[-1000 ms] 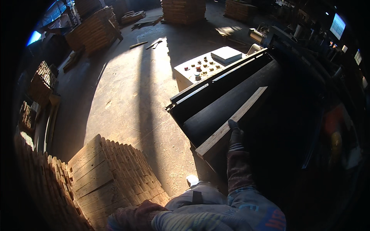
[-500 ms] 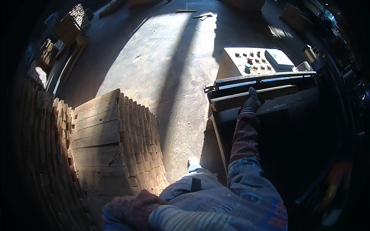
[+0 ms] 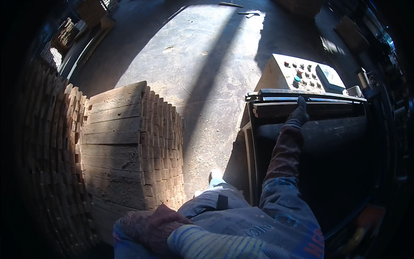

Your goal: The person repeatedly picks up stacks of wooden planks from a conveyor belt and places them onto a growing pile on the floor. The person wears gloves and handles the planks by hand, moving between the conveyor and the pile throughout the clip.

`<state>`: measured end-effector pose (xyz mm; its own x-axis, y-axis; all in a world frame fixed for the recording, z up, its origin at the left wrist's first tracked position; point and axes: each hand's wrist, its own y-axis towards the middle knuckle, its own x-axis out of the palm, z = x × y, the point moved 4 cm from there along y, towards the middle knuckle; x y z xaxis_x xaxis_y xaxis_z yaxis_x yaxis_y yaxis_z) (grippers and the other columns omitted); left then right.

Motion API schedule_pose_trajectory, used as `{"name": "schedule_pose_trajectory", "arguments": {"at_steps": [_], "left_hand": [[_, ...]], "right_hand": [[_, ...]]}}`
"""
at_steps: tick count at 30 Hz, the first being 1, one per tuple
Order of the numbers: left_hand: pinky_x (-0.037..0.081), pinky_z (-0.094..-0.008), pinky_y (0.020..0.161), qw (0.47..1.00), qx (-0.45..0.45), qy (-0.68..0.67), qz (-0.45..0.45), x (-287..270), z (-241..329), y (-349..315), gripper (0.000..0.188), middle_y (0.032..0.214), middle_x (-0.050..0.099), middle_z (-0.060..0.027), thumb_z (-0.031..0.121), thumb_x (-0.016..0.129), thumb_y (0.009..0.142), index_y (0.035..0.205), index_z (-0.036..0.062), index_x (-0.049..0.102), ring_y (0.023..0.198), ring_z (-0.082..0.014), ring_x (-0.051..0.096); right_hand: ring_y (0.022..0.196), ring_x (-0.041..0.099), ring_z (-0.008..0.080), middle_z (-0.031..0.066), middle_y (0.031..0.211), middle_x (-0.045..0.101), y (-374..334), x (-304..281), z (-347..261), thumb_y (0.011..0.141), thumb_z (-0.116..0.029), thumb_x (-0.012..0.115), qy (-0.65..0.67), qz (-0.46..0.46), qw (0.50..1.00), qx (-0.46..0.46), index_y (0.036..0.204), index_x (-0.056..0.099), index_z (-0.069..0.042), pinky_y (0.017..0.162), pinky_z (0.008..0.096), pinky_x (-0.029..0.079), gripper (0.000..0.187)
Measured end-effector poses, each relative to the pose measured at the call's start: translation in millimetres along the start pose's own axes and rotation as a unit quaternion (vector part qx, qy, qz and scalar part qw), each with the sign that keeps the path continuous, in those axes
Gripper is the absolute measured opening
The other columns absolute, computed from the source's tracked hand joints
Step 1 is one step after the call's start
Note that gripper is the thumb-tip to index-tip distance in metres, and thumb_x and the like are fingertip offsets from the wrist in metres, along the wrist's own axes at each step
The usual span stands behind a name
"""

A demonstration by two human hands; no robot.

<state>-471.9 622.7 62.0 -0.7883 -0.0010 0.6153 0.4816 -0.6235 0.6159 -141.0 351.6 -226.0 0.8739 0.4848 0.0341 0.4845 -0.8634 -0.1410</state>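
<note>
My right arm reaches out over a dark machine bed [image 3: 319, 129]. At its end my right hand [image 3: 299, 113], in a greyish knit glove, lies over a long wooden board [image 3: 271, 109], its fingers together across the board's edge. The board lies alongside a metal rail [image 3: 280, 93]. Deep shadow hides part of the grip. My left arm is bent across my waist; my left hand [image 3: 207, 241], in a striped knit glove, lies against my clothing at the lower edge, with its fingers not distinguishable.
Beyond the rail stands a pale control box [image 3: 276, 73] with several buttons and knobs. To the left is a tall stack of wooden boards [image 3: 114, 138], with another stack [image 3: 47, 142] beside it. Loose strips [image 3: 250, 14] lie on the far sunlit floor [image 3: 207, 99].
The board has gone from slanting apart from the rail to lying alongside it, my right hand moving with it. The whole view has shifted. My left arm stays bent across my waist.
</note>
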Motion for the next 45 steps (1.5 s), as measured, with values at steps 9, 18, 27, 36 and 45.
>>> {"name": "schedule_pose_trajectory", "arguments": {"at_steps": [9,18,27,36,45], "left_hand": [[0.050,-0.0431,0.089,0.980,0.053,0.178,0.073,-1.3,21.6,-47.3,0.021,0.113,0.063,-0.0203,0.023,0.076,0.092,0.086,0.0044,0.068,0.104,-0.0341,0.063],[0.049,-0.0442,0.091,0.932,0.203,0.264,0.144,55.6,21.8,-103.2,0.026,0.114,0.063,-0.0199,0.028,0.075,0.093,0.090,0.0031,0.068,0.106,-0.0345,0.062],[0.048,-0.0452,0.093,0.884,0.277,0.328,0.186,131.6,6.0,-155.7,0.031,0.115,0.063,-0.0195,0.033,0.074,0.094,0.095,0.0018,0.069,0.108,-0.0349,0.061],[0.047,-0.0462,0.096,0.844,0.333,0.379,0.182,242.3,-22.6,-227.1,0.038,0.116,0.063,-0.0191,0.038,0.073,0.095,0.099,0.0005,0.070,0.110,-0.0353,0.061],[0.046,-0.0473,0.097,0.832,0.361,0.384,0.175,300.1,-39.0,-282.4,0.044,0.117,0.063,-0.0186,0.043,0.072,0.096,0.103,-0.0007,0.070,0.112,-0.0358,0.060]], "right_hand": [[0.117,0.063,0.0359,0.0263,0.127,0.068,56.8,34.1,43.1,0.064,-0.072,0.086,-0.333,-0.151,0.931,-0.015,0.118,0.069,0.011,0.104,0.0443,0.049,0.100],[0.106,0.061,0.0207,0.0128,0.120,0.062,-218.6,76.0,-9.6,0.096,-0.023,0.075,-0.081,-0.523,0.797,-0.291,0.146,0.047,0.000,0.091,0.0306,0.050,0.062],[0.077,0.066,0.0184,0.0036,0.087,0.066,-607.3,-91.0,161.9,0.089,-0.034,0.081,-0.337,-0.840,0.345,0.249,0.114,0.064,-0.006,0.073,0.0324,0.054,0.041],[0.056,0.063,0.0232,0.0098,0.079,0.070,-661.8,-131.0,266.3,0.086,-0.043,0.080,-0.344,-0.748,0.477,0.308,0.093,0.069,-0.011,0.059,0.0367,0.055,0.035],[0.085,0.065,0.0204,-0.0014,0.096,0.073,-649.1,-177.5,224.0,0.085,-0.060,0.075,-0.447,-0.762,0.432,0.181,0.108,0.075,-0.021,0.079,0.0424,0.048,0.046]]}}
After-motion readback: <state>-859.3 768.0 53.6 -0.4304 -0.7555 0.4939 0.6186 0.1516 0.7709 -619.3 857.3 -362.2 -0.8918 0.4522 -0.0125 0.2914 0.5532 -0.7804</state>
